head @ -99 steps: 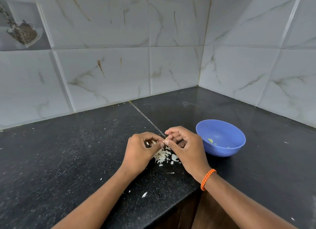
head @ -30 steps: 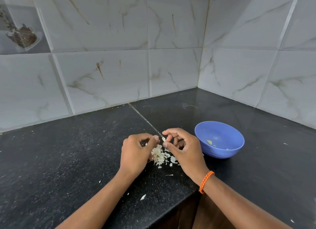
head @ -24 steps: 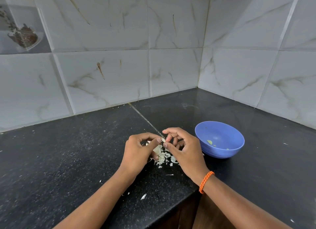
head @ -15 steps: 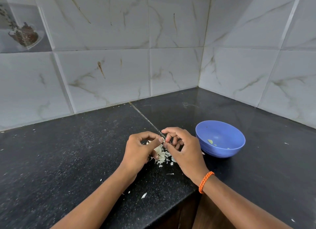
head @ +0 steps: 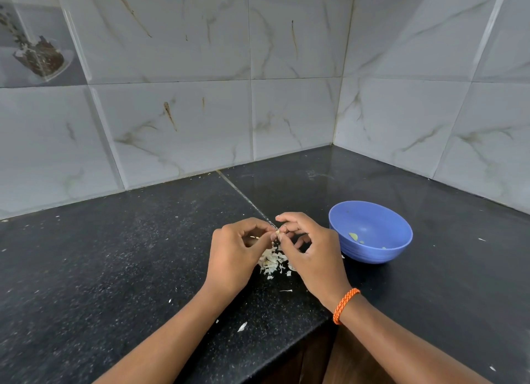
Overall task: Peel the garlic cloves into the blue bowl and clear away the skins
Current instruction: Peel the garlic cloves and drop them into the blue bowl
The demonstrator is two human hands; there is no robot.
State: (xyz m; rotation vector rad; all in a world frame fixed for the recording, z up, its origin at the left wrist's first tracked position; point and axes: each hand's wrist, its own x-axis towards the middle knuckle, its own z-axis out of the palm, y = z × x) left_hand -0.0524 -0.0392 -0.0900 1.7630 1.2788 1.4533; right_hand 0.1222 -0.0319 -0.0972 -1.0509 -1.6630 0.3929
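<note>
Black speckled granite countertop (head: pixel 114 269) fills a corner of marbled white wall tiles (head: pixel 177 119). Above it, a small garlic clove (head: pixel 277 232) is pinched between the fingertips of the left hand (head: pixel 233 254) and right hand (head: pixel 311 251), both curled tight on it. Directly below lies a pile of garlic skins (head: pixel 272 261). Just right of the right hand stands the blue bowl (head: pixel 370 231), green flecks inside. An orange braided band (head: pixel 345 304) circles the right wrist.
</note>
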